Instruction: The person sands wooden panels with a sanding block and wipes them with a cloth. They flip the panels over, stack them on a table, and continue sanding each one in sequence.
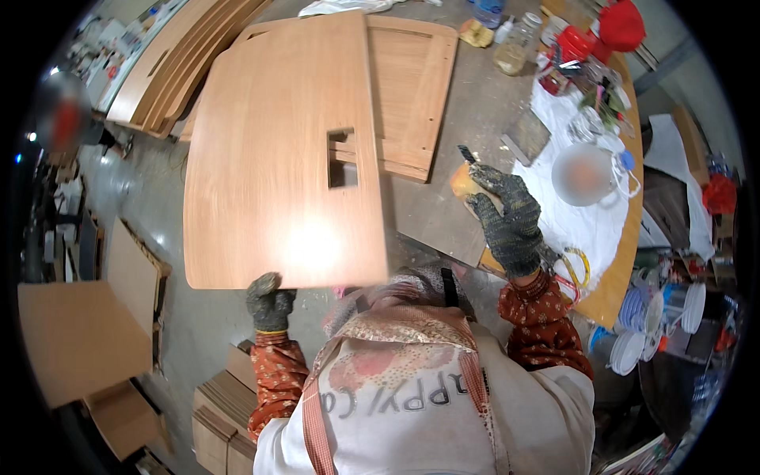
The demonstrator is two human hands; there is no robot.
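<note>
A light wood-veneer panel [277, 158] with rounded corners and a rectangular cutout lies across the worktable and juts past its near edge. My left hand [270, 302], in a dark knitted glove, is closed on the panel's near edge, close to the left corner; the fingers under it are hidden. My right hand [511, 226], gloved alike, is to the right of the panel. Its fingers grip a small yellowish pad [463, 182], whose exact kind I cannot make out. A short dark piece [466, 153] sticks out beyond the fingertips.
Beneath the panel rests another framed wooden panel [412, 95]. A white cloth [562, 214], a flat grey block [526, 138], a glass jar [516, 51] and red containers [574, 43] occupy the table's right side. More panels are stacked at far left [162, 67]; buckets [625, 352] stand lower right.
</note>
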